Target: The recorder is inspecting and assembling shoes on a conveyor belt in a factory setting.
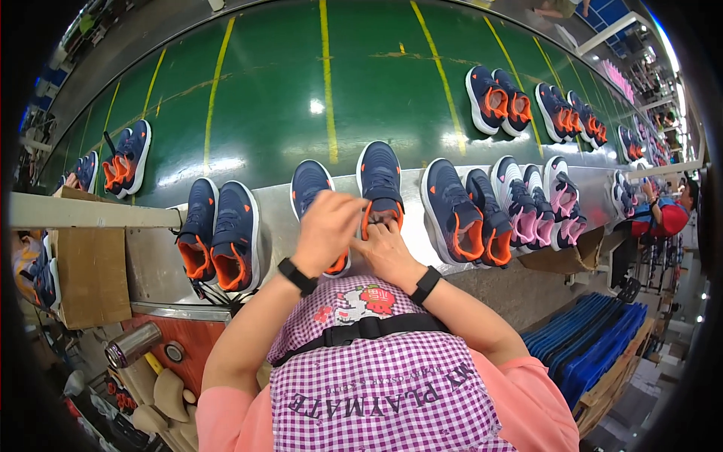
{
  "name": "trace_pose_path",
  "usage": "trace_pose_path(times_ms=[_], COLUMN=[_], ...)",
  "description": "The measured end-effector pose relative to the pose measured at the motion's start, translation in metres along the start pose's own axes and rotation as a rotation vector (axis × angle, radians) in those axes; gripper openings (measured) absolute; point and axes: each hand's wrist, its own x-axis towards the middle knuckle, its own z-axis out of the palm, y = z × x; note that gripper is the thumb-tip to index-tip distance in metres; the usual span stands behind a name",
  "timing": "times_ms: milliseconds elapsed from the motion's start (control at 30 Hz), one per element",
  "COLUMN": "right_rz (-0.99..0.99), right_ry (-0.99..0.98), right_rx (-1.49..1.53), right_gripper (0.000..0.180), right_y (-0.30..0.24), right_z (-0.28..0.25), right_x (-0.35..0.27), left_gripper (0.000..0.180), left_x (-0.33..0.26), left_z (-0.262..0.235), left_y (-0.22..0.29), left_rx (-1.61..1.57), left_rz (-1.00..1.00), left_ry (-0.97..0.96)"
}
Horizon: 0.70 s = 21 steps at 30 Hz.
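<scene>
Touching navy shoe [379,175]: right hand [388,251]

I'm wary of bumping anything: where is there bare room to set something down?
Widest: the green conveyor belt between its left navy sneakers and right ones. Narrower: the metal ledge between its leftmost pair and the left hand. Crowded: right of the right hand, navy pair and pink-lined sneakers.

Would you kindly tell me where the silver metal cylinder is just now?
In the head view, the silver metal cylinder is at the lower left, by the left edge of the reddish-brown surface, just below the cardboard box.
</scene>
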Motion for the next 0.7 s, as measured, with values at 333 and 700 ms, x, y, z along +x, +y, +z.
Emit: trace_pose_path(times_ms=[333, 700], right_rz=[-0.007, -0.141], right_ry=[0.034, 0.061], right_rx=[0.238, 0.233], right_gripper=[0.032, 0.026], right_y=[0.020, 0.022], right_z=[0.028, 0.019], right_x=[-0.003, 0.004], left_gripper=[0.014, 0.012], left_x=[0.026, 0.015], left_z=[0.059, 0.032], left_y=[0.002, 0.006], left_rx=[0.247, 0.202], left_rz=[0.358, 0.180], left_ry=[-0.308, -0.226])
